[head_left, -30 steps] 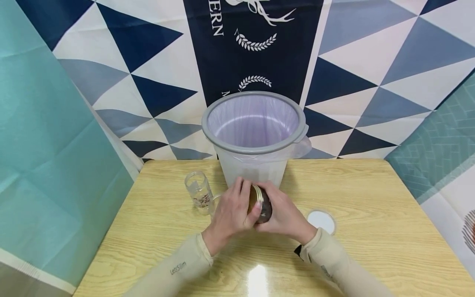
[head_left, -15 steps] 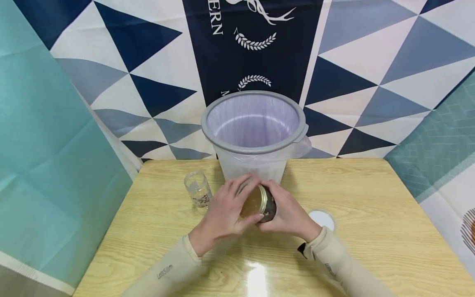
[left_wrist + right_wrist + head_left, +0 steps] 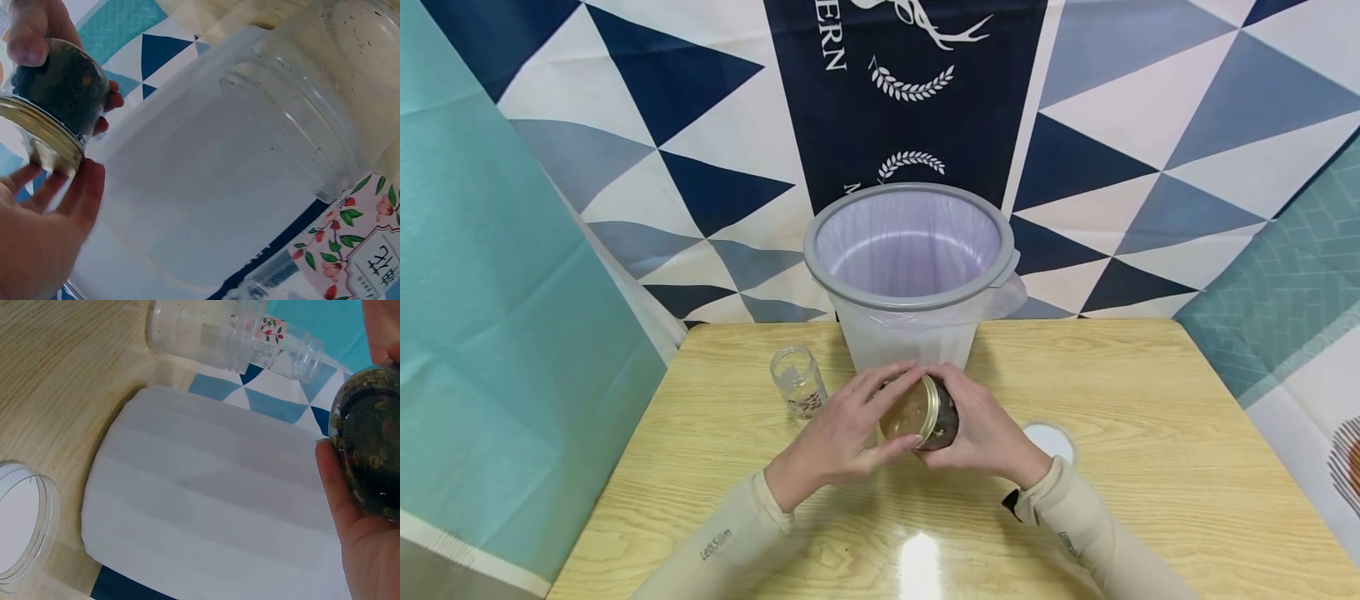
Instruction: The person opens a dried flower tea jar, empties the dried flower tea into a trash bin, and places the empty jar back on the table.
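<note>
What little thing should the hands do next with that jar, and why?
Probably the left hand should twist the gold lid a little: it touches the lid, which sits on the jar, while the right hand grips the jar itself.

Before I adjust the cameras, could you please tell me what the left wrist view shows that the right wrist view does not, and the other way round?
Only the left wrist view shows the gold-coloured lid on the dark jar, with fingertips against it.

Only the right wrist view shows the jar's round base and a clear round dish, white inside, on the table.

Both show the left hand and right hand at the jar, the bin's pale side, a clear container and the floral label.
</note>
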The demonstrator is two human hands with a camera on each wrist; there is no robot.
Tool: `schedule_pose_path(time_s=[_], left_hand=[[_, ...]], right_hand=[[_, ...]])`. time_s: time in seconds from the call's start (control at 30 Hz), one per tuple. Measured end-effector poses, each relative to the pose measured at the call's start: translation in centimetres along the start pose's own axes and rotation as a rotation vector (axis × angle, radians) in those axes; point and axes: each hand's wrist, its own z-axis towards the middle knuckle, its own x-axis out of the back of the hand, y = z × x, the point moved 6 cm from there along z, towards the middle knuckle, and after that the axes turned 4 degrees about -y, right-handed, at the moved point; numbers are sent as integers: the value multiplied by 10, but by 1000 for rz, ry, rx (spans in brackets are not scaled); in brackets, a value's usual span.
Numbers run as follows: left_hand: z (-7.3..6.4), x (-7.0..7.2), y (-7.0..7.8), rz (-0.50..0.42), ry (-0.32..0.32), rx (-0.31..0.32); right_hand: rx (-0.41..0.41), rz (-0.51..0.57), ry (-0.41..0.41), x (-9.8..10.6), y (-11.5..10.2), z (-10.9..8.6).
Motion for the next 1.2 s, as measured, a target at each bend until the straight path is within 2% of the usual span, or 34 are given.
schedule_pose_path(time_s=[0.23, 0.33, 0.43, 0.6, 0.73, 0.93, 1.2], left_hand=[[-2, -1, -5, 25, 35, 110], [-3, 0, -6, 34, 46, 114], [-3, 3, -4, 39, 73, 62], [1, 6, 5, 52, 101, -68], [3, 5, 8, 47, 79, -102], [2, 2, 7, 44, 64, -51], [-1, 1, 0, 47, 67, 88]], right_hand=[[-24, -15, -6, 1, -1, 1], [-35, -20, -9, 2, -1, 1], [-35, -12, -15, 3, -1, 1], [-31, 6, -25, 4, -1, 0], [-38, 8, -33, 3, -1, -1], [-45, 16, -35, 1, 0, -3], [-73, 12, -39, 2, -1, -3]])
